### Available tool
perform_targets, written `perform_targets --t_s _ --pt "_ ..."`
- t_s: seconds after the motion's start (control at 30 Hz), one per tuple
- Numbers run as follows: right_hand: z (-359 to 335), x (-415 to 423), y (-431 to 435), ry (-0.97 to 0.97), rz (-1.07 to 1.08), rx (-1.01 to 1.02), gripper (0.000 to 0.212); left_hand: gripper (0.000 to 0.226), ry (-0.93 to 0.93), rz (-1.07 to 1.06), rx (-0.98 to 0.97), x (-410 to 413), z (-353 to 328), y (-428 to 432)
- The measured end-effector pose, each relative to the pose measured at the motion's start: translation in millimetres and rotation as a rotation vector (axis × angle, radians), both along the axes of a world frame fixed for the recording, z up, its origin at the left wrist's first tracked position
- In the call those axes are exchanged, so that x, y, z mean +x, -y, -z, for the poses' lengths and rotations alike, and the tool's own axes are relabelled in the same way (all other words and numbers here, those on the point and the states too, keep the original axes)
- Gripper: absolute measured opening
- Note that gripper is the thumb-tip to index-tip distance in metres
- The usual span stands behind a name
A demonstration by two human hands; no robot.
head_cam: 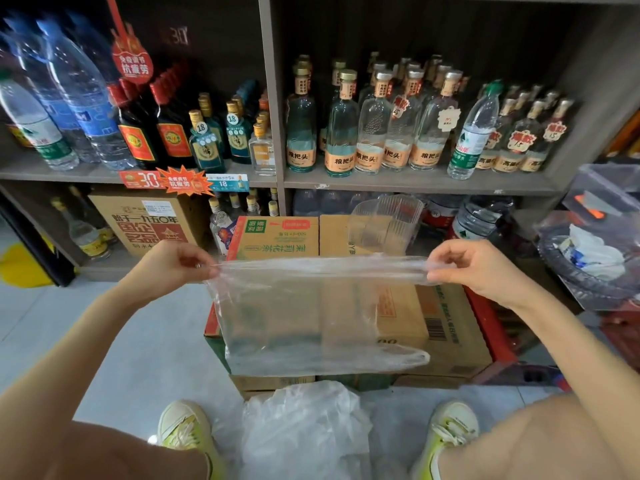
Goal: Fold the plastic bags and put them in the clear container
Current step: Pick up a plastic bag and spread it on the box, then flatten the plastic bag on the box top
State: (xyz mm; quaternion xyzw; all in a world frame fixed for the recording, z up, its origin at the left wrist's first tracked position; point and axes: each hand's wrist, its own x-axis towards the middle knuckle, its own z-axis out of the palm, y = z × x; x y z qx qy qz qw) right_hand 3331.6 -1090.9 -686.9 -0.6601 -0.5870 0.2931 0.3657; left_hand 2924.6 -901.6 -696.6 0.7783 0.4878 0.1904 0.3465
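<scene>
A clear plastic bag (304,320) is held over the cardboard boxes (446,341), and its top edge is pulled straight between both hands. The left hand (173,265) pinches the left end with thumb and fingers, and the right hand (474,268) pinches the right end in the same way. The clear container (384,223) stands on the far side of the boxes, behind the bag. Near, between the shoes (183,427), lies a heap of bags (304,427). Far behind is a shelf (415,183) with bottles.
</scene>
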Motion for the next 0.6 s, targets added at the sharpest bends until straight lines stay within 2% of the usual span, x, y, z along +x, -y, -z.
perform_targets --t_s 0.1,0.23,0.3,0.33,0.43,0.47,0.57,0.6 --pt "2 7 -2 0.241 -0.027 -0.068 0.019 0.011 -0.167 0.108 0.077 3 -7 0" --pt "0 12 -8 0.253 -0.070 -0.176 0.024 0.014 -0.161 0.122 0.079 7 -18 -1" --pt "1 11 -10 0.242 -0.102 -0.225 0.016 0.011 -0.075 0.100 0.002 6 -21 -2" --pt "0 9 -10 0.220 -0.101 -0.238 0.015 0.009 -0.016 0.095 -0.046 5 -21 -2" --pt "1 6 -8 0.033 -0.005 -0.199 0.045 0.003 0.163 0.070 -0.131 3 -19 1" --pt "2 5 -8 -0.051 0.033 -0.169 0.048 0.005 0.222 0.037 -0.148 3 -17 1" --pt "5 1 -14 -0.305 0.147 -0.085 0.028 0.008 0.378 -0.066 -0.206 6 -7 0" --pt "5 0 -16 -0.352 0.181 -0.075 0.029 0.011 0.407 -0.094 -0.219 8 -4 -2"
